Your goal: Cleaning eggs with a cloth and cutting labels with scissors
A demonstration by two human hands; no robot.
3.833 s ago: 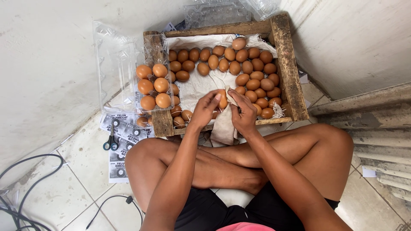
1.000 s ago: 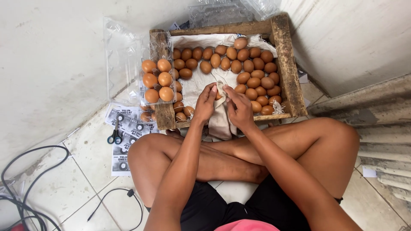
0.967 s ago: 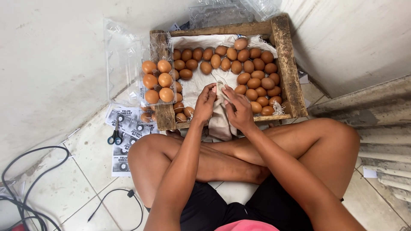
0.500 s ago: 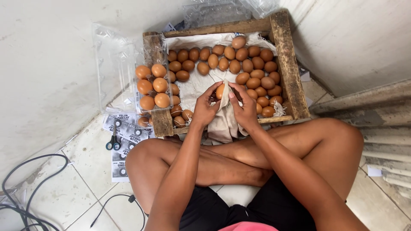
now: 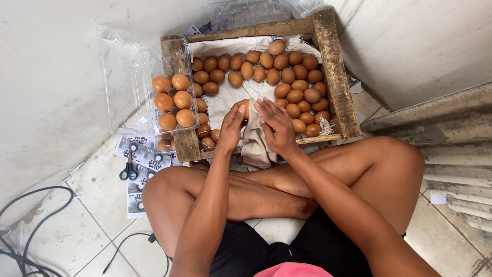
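Observation:
I sit cross-legged in front of a wooden crate (image 5: 335, 72) lined with white cloth and holding several brown eggs (image 5: 294, 96). My left hand (image 5: 232, 124) holds one brown egg (image 5: 246, 107) over the crate's near edge. My right hand (image 5: 275, 125) presses a beige cloth (image 5: 254, 145) against that egg; the cloth hangs down over the crate edge toward my legs. A clear plastic egg tray (image 5: 173, 100) with several eggs in it rests on the crate's left rim.
Its open clear lid (image 5: 123, 77) leans against the wall at left. Scissors (image 5: 128, 169) lie on printed paper labels (image 5: 141, 177) on the tiled floor. Black cables (image 5: 31, 225) curl at lower left. More clear trays (image 5: 246, 13) sit behind the crate. Concrete steps (image 5: 451, 154) rise at right.
Both hands stay together over the crate's near edge, working the cloth around the egg. The egg shows more between my fingers now than a second ago.

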